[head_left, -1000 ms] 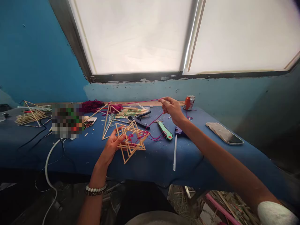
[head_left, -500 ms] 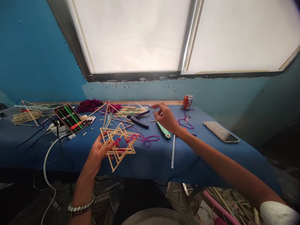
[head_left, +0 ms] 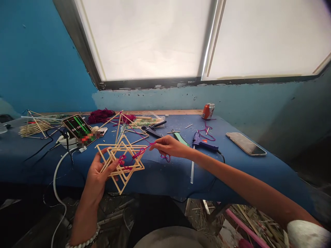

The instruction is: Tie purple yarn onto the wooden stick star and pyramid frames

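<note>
My left hand (head_left: 99, 170) is closed on the left side of a star-shaped frame of thin wooden sticks (head_left: 126, 170), held tilted above the table's front part. Magenta yarn (head_left: 139, 152) is looped round sticks in the middle of the star. To the right of it, my right hand (head_left: 168, 146) pinches the yarn and holds it taut from the frame. A loose loop of the yarn hangs below the right hand. Just behind the star stands a pyramid of sticks (head_left: 119, 125). A green-handled cutter (head_left: 181, 138) lies right behind my right hand.
On the blue table (head_left: 165, 179) lie a purple glue gun (head_left: 205, 143) with a clear glue stick, black pliers (head_left: 153, 132) and a phone (head_left: 245, 143). A soda can (head_left: 208, 111) stands at the back. A propped phone (head_left: 77, 129), cables and stick bundles (head_left: 34, 127) are at left.
My right hand has come back from over the cutter toward the star and now pinches the yarn. The star in my left hand has shifted slightly left and down.
</note>
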{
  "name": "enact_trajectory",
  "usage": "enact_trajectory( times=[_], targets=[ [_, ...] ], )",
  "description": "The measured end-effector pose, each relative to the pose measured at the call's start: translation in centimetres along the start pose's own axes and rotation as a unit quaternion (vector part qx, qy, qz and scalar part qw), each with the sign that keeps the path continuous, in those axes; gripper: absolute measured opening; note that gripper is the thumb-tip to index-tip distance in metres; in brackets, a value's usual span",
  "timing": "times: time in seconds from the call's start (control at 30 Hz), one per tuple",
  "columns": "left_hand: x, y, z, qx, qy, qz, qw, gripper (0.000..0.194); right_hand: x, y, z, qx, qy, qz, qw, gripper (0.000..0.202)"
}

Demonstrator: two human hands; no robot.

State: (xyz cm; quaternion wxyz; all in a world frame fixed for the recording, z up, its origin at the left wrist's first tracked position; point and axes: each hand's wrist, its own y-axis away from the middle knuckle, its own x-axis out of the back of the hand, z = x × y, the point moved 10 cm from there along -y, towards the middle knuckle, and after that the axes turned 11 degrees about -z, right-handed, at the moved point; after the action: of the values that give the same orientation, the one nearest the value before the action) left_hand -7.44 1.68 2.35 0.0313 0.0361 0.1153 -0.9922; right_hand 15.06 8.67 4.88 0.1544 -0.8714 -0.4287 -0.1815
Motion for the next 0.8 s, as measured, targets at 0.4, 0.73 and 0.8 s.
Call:
enact_trajectory(
  times=[0.4,0.73,0.8],
  targets=[
    [-0.2,-0.1,0.3,-0.048,-0.028,0.076,0.996,0.068,3.8,3.8,-3.8,0.113,0.008,0.165,0.98,0.037],
    [-0.3,-0.5,0.3,-0.07,-0.039,0.111,0.991,0.078,4.2,7.3,-6.3,0.215,-0.007,0.206,0.955,0.024],
    [-0.4,-0.5,0.3,-0.079,-0.025,0.121,0.989,0.078,2.4,6.7,-5.8,0.172,0.083,0.113,0.975,0.016]
  ],
)
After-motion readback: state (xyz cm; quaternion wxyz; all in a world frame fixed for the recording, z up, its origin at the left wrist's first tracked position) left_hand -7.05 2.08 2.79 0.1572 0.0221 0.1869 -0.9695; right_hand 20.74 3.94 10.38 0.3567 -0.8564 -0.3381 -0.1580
